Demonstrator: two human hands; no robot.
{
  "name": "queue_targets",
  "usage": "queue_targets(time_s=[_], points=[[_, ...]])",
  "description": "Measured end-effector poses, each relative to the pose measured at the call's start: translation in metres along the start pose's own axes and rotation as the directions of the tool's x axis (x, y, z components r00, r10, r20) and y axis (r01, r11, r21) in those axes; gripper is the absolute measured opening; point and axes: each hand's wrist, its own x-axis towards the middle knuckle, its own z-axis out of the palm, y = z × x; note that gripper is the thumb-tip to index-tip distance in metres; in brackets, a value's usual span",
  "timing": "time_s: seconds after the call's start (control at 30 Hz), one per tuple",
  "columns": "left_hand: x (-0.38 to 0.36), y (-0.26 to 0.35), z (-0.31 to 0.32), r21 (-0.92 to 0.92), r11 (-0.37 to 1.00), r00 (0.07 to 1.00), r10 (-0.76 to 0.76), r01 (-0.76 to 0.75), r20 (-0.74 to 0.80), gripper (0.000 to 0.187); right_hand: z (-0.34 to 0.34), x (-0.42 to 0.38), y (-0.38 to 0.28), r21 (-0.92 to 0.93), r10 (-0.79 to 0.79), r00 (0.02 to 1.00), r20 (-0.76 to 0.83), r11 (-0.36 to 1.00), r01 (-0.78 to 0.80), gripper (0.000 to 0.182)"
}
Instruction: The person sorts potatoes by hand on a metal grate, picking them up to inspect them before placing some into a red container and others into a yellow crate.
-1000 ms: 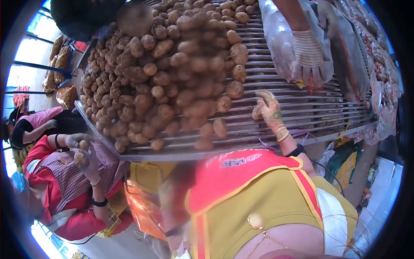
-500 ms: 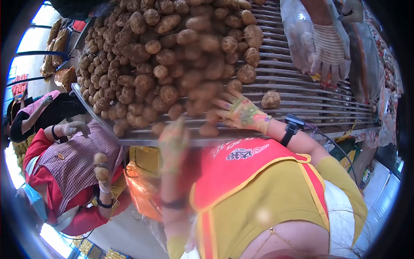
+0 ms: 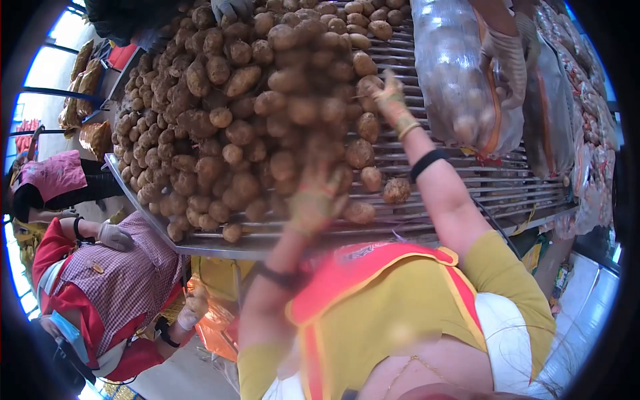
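Note:
My left hand (image 3: 313,200), in a yellowish patterned glove, is smeared by motion at the near edge of a heap of soil-covered potatoes (image 3: 200,133). Its fingers are too blurred to read. Farther out on the right, my right hand (image 3: 392,100), in a similar glove, reaches over the bars with its fingers apart. Its fingertips touch or lie beside a potato (image 3: 369,87) at the heap's edge. A few loose potatoes, one of them rough and round (image 3: 397,191), rest on the metal bar rack (image 3: 460,183) below that hand. Potatoes between my hands are blurred.
A co-worker's gloved hands (image 3: 507,60) handle a clear bag of potatoes (image 3: 453,80) at the right. More filled bags (image 3: 593,107) lie beyond. On the left, a person in a checked apron (image 3: 120,273) holds potatoes. A metal edge (image 3: 220,252) borders the rack.
My right hand has moved away from me and up along the heap's right edge. My left hand has gone from the near rim onto the potatoes. The clear bag now looks full.

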Motion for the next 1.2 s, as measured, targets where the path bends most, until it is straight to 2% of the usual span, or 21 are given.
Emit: queue_targets(time_s=[0.07, 0.17, 0.2, 0.23, 0.27, 0.33, 0.37, 0.4, 0.47, 0.5, 0.53, 0.6, 0.67, 0.73, 0.8, 0.87, 0.9, 0.97, 1.07, 1.1, 1.2], points=[[-0.01, 0.004, 0.003, 0.06, 0.974, 0.976, 0.215, -0.217, 0.048, 0.054, -0.007, -0.014, -0.042, -0.088, 0.116, 0.986, 0.122, 0.99, -0.106, 0.071], [-0.028, -0.007, 0.038, -0.231, 0.944, 0.944, 0.28, -0.236, 0.178, 0.046, -0.019, -0.026, -0.021, 0.105, -0.153, 0.987, 0.057, 0.984, 0.146, 0.067], [-0.021, 0.005, 0.015, -0.338, 0.94, 0.935, 0.166, -0.054, 0.313, 0.041, -0.035, -0.034, -0.023, 0.125, -0.228, 0.972, 0.058, 0.968, 0.219, 0.066], [-0.019, 0.006, 0.009, -0.521, 0.829, 0.943, -0.021, 0.203, 0.333, 0.039, -0.054, -0.043, -0.027, 0.519, 0.021, 0.968, 0.25, 0.841, -0.152, 0.059], [-0.019, 0.008, 0.005, -0.662, 0.616, 0.897, -0.199, 0.428, 0.395, 0.036, -0.066, -0.053, -0.031, 0.823, 0.112, 0.912, 0.394, 0.398, -0.405, 0.048], [-0.001, 0.018, -0.02, -0.774, 0.456, 0.898, -0.241, 0.439, 0.367, 0.037, -0.091, -0.073, -0.031, 0.707, -0.2, 0.767, 0.61, -0.3, -0.64, 0.047], [0.006, 0.022, -0.027, -0.822, 0.36, 0.895, -0.239, 0.442, 0.376, 0.036, -0.098, -0.083, -0.035, 0.84, -0.199, 0.826, 0.528, 0.268, -0.473, 0.047], [0.014, 0.026, -0.037, -0.858, 0.262, 0.891, -0.239, 0.441, 0.385, 0.036, -0.101, -0.094, -0.042, 0.662, -0.248, 0.857, 0.451, 0.737, -0.135, 0.048], [0.03, 0.034, -0.055, -0.853, 0.296, 0.903, -0.148, 0.429, 0.403, 0.051, -0.098, -0.108, -0.054, 0.702, -0.312, 0.808, 0.499, 0.693, -0.166, 0.045], [0.035, 0.043, -0.056, -0.866, 0.24, 0.898, -0.142, 0.439, 0.416, 0.056, -0.094, -0.113, -0.059, 0.819, -0.361, 0.739, 0.569, 0.164, -0.55, 0.043], [0.037, 0.049, -0.058, -0.876, 0.182, 0.894, -0.138, 0.446, 0.426, 0.06, -0.091, -0.116, -0.064, 0.537, -0.457, 0.673, 0.581, -0.406, -0.739, 0.04], [0.033, 0.051, -0.052, -0.933, 0.19, 0.951, -0.113, 0.307, 0.289, 0.082, -0.083, -0.121, -0.064, 0.534, -0.428, 0.691, 0.582, -0.44, -0.722, 0.042], [0.026, 0.054, -0.029, -0.962, 0.256, 0.993, -0.091, 0.1, 0.079, 0.089, -0.078, -0.125, -0.068, 0.748, -0.387, 0.762, 0.52, -0.226, -0.625, 0.042], [0.021, 0.061, -0.025, -0.969, 0.226, 0.992, -0.101, 0.103, 0.082, 0.091, -0.071, -0.131, -0.077, 0.928, -0.404, 0.844, 0.353, 0.265, -0.261, 0.044], [0.02, 0.06, -0.039, -0.957, 0.24, 0.986, -0.072, 0.163, 0.15, 0.086, -0.073, -0.134, -0.093, 0.858, -0.386, 0.863, 0.327, 0.504, -0.1, 0.048], [0.011, 0.054, -0.042, -0.972, 0.073, 0.975, -0.027, 0.222, 0.22, 0.08, -0.092, -0.137, -0.12, 0.806, -0.269, 0.853, 0.448, 0.535, -0.255, 0.052], [0.002, 0.053, -0.046, -0.968, -0.06, 0.97, -0.01, 0.242, 0.243, 0.077, -0.103, -0.141, -0.133, 0.719, -0.283, 0.86, 0.425, 0.683, -0.131, 0.057], [-0.015, 0.059, -0.072, -0.988, -0.118, 0.993, -0.048, 0.098, 0.104, 0.069, -0.109, -0.137, -0.129, 0.64, -0.542, 0.755, 0.369, 0.737, 0.216, 0.061], [-0.042, 0.025, -0.043, -0.949, -0.314, 0.999, 0.046, 0.032, 0.018, 0.068, -0.106, -0.159, -0.121, 0.642, -0.574, 0.634, 0.518, 0.751, 0.155, 0.07], [-0.055, 0.013, -0.032, -0.974, -0.215, 0.992, 0.094, -0.066, -0.088, 0.072, -0.104, -0.167, -0.12, 0.65, -0.602, 0.574, 0.555, 0.745, 0.152, 0.073], [-0.116, 0.038, -0.032, -0.928, -0.351, 0.928, -0.373, -0.123, 0.018, 0.069, -0.1, -0.187, -0.119, 0.576, -0.578, 0.513, 0.634, 0.796, 0.186, 0.071]])
